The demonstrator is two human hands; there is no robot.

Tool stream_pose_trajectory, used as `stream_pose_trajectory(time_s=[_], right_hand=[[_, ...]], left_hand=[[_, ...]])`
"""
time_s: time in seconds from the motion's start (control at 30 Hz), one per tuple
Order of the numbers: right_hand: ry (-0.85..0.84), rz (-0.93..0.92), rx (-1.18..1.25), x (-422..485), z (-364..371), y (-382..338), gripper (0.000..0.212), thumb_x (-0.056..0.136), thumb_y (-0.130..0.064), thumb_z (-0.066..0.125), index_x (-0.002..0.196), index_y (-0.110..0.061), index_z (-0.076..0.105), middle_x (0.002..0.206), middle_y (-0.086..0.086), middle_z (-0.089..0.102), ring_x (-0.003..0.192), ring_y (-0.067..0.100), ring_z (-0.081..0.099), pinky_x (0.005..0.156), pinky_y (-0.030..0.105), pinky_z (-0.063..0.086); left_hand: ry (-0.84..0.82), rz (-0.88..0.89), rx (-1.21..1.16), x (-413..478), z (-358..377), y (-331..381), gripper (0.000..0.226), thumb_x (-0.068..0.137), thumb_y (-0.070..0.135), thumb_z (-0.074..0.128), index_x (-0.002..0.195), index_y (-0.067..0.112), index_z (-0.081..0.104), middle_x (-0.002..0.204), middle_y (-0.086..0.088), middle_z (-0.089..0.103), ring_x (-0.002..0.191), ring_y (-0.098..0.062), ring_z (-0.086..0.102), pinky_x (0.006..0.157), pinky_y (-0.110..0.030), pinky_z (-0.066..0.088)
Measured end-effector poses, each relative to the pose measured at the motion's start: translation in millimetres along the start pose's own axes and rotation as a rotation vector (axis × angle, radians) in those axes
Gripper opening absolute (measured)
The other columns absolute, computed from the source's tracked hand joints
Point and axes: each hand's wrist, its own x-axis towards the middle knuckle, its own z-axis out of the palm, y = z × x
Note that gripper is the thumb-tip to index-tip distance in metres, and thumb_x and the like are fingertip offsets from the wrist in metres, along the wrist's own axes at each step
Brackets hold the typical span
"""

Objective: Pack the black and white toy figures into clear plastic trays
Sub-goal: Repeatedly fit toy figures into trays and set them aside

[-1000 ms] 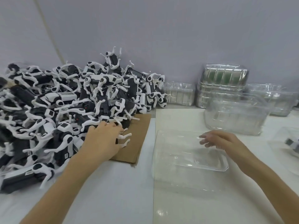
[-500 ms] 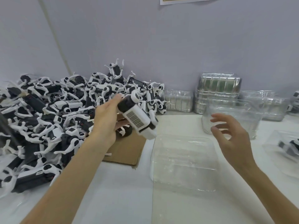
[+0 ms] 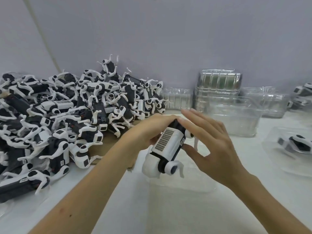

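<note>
Toy figure point(image 3: 168, 146) held just above a clear plastic tray point(image 3: 194, 186), with both hands on it.
Left hand point(image 3: 152, 130) curls round its far end; right hand point(image 3: 212, 144), fingers straight, touches its side. White table point(image 3: 152, 213), plain grey wall point(image 3: 168, 39), figure pile point(image 3: 67, 115) at left. The figure has a black body, white legs and a striped white panel.

One toy point(image 3: 168, 144), white body with a striped label, black ends and white legs, is up in the air, tilted, right over a clear tray point(image 3: 194, 184). Huge pile point(image 3: 76, 112) of the same toys on the left. Tray stack point(image 3: 217, 85) at the back, and a right tray point(image 3: 287, 166) with a packed toy point(image 3: 298, 144) in it.
</note>
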Motion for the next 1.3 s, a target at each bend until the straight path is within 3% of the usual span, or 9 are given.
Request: stream_pose_trajectory(time_s=[0.17,0.33,0.43,0.5,0.6,0.73,0.87,0.97,1.3], right_hand=[[0.038,0.132,0.106,-6,4,6,0.037,0.093,-0.024,0.065,0.130,-0.017,0.061,0.138,-0.010,0.056,0.126,0.004,0.053,0.100,0.028,0.041],[0.082,0.323,0.184,-10,2,23,0.031,0.090,-0.020,0.067,0.118,-0.008,0.066,0.118,0.002,0.060,0.111,0.008,0.058,0.094,0.020,0.048],[0.059,0.413,0.184,-14,0,26,0.031,0.089,-0.022,0.067,0.118,-0.010,0.065,0.129,-0.004,0.060,0.109,0.002,0.059,0.089,0.013,0.049],[0.053,0.468,0.189,-15,1,23,0.028,0.090,-0.024,0.070,0.116,-0.017,0.065,0.117,-0.023,0.065,0.096,0.000,0.063,0.085,0.009,0.045],[0.091,0.578,0.256,-11,0,17,0.022,0.085,-0.024,0.071,0.104,-0.032,0.064,0.094,-0.027,0.067,0.083,0.004,0.064,0.078,0.010,0.045],[0.046,0.741,0.357,-11,0,17,0.016,0.084,-0.019,0.076,0.092,-0.031,0.069,0.087,-0.016,0.070,0.075,0.012,0.064,0.073,0.016,0.049],[-0.060,0.789,0.369,-12,5,15,0.019,0.080,-0.012,0.077,0.085,-0.029,0.071,0.078,-0.018,0.069,0.069,0.007,0.061,0.069,0.010,0.043],[-0.131,0.828,0.362,-12,6,19,0.018,0.081,-0.013,0.077,0.084,-0.030,0.072,0.074,-0.016,0.068,0.072,0.009,0.057,0.075,0.010,0.038],[-0.281,0.853,0.307,-6,1,22,0.012,0.080,-0.022,0.077,0.079,-0.032,0.071,0.081,-0.017,0.069,0.081,0.008,0.056,0.077,0.020,0.040]], left_hand=[[0.061,0.001,0.126,6,-3,-1,0.033,0.097,0.045,0.053,0.088,0.018,0.069,0.078,0.003,0.067,0.067,-0.013,0.059,0.072,-0.028,0.043],[0.351,0.383,0.102,6,-28,-29,0.024,0.100,0.026,0.052,0.090,0.019,0.073,0.081,0.009,0.069,0.074,-0.001,0.061,0.061,-0.009,0.046],[0.369,0.457,0.294,7,-33,-70,0.018,0.101,0.023,0.052,0.104,0.029,0.069,0.101,0.021,0.068,0.098,0.007,0.060,0.073,-0.008,0.042],[0.306,0.422,0.358,9,-26,-98,0.020,0.100,0.022,0.055,0.110,0.037,0.064,0.115,0.022,0.063,0.114,0.001,0.055,0.090,-0.014,0.042],[0.299,0.393,0.115,6,-11,-123,0.025,0.101,0.021,0.054,0.117,0.036,0.064,0.127,0.014,0.063,0.124,-0.008,0.054,0.104,-0.025,0.042],[0.355,0.395,-0.046,1,-5,-128,0.027,0.101,0.019,0.052,0.115,0.036,0.068,0.123,0.016,0.066,0.121,0.000,0.055,0.085,-0.001,0.037],[0.300,0.377,-0.107,-5,-4,-132,0.032,0.090,0.040,0.048,0.118,0.045,0.063,0.124,0.032,0.060,0.119,0.018,0.048,0.088,0.003,0.033],[0.295,0.349,-0.128,-4,-5,-133,0.026,0.099,0.032,0.052,0.114,0.052,0.059,0.118,0.043,0.057,0.115,0.024,0.046,0.089,0.001,0.034],[0.374,0.520,-0.061,-8,-2,-129,0.035,0.091,0.019,0.047,0.112,0.035,0.070,0.138,0.018,0.055,0.132,0.007,0.044,0.094,-0.002,0.033]])
